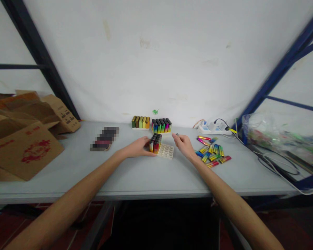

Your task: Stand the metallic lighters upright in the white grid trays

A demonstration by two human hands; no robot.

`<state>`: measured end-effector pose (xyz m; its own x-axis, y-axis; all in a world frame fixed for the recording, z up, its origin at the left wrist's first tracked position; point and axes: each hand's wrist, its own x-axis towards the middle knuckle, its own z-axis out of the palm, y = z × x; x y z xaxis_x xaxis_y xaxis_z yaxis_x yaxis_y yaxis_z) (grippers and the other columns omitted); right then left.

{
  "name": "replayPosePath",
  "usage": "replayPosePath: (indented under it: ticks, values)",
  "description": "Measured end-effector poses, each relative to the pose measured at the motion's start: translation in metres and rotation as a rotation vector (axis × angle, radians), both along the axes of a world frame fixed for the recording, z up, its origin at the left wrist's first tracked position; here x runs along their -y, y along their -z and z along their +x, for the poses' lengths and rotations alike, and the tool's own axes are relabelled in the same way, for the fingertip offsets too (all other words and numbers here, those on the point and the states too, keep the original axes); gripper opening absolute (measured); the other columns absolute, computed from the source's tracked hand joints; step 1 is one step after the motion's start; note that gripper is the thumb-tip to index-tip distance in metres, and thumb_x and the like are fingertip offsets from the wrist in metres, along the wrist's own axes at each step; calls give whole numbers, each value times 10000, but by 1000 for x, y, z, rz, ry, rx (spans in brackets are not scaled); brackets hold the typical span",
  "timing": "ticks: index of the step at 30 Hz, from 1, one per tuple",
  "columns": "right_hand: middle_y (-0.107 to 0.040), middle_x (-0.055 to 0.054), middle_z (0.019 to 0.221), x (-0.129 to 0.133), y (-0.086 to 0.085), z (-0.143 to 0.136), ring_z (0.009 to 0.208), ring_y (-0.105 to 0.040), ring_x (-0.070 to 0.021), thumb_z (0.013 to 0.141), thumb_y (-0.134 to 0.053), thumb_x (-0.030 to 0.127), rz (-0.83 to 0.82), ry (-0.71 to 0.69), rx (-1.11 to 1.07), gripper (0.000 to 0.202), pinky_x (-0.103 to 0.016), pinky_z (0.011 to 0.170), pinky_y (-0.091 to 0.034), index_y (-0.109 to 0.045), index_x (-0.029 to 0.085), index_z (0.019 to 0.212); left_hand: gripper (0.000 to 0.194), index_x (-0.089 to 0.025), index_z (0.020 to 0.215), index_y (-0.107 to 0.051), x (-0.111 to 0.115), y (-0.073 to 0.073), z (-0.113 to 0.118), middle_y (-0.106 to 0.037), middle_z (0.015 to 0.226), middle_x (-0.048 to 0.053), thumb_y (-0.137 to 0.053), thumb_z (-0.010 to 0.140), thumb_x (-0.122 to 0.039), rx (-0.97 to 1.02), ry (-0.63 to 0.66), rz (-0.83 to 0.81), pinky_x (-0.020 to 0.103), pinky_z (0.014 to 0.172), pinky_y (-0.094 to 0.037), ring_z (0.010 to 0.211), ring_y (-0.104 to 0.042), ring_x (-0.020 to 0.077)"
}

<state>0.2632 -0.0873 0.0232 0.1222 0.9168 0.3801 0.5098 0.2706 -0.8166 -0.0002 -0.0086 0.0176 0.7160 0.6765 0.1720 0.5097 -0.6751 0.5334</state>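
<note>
A white tray [167,151] with round hollows rests on the table, its left part filled with upright lighters [155,143] in metallic colours with dark tops. My left hand [139,147] grips the tray's left end, thumb along the front and fingers behind the lighters. To the right of the tray, my right hand [183,144] is closed just above the table. A small dark tip shows at its fingertips, likely a lighter's top; the rest is hidden in the hand. Beside that hand lies a loose pile of shiny coloured lighters [214,157].
Against the wall stand a full tray of colourful lighters [161,125] and a block of yellow and brown lighters [141,122]. A pixelated dark item [104,139] lies left. Cardboard boxes [26,149] fill the left end. A power strip [214,129], cables and plastic bags [273,132] are at right.
</note>
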Motion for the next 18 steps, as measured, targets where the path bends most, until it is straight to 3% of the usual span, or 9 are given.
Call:
replayPosePath:
  ticks: [4,11,18]
  values:
    - [-364,32,522,0,1,-2,535,-352,-120,865,-464,712,-9,86,64,587,-299,559,-259,-379,244,520,693,-186,978,-664,1,0,0,-686,971,80,-791,662,-789,-9,-7,8,368,770,-530,869,-667,295]
    - [-309,50,537,0,0,-6,536,-308,-110,867,-445,680,-5,72,100,547,-295,556,-243,-329,254,544,680,-185,979,-665,0,2,0,-685,959,69,-815,654,-764,3,-11,17,367,764,-537,845,-665,283]
    - [-552,41,718,-1,4,0,652,-533,-147,1007,-460,674,32,-138,41,460,-283,663,-433,-491,240,861,721,-167,1004,-667,0,0,0,-678,983,86,-784,676,-798,-11,14,4,373,791,-537,878,-663,288]
